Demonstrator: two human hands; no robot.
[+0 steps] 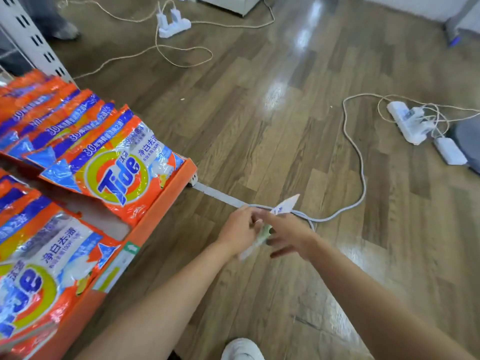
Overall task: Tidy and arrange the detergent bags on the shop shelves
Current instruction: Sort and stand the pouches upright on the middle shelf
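Orange Tide detergent bags [114,172] lie overlapping in a row on the upper orange shelf [166,201] at the left. More of the same bags [39,268] lie on the lower shelf. Both hands are out over the floor, to the right of the shelves and clear of the bags. My left hand [241,229] pinches a thin white card with blue and green print [284,205]. My right hand [291,236] is at the card with its fingers spread and straight; motion blur hides the exact contact.
A grey cable [361,178] loops over the wooden floor just beyond my hands. Power strips [410,123] [172,23] with cords lie further off. A price label [117,268] sits on the lower shelf edge. My white shoe [241,350] is below; another person's foot [65,31] is top left.
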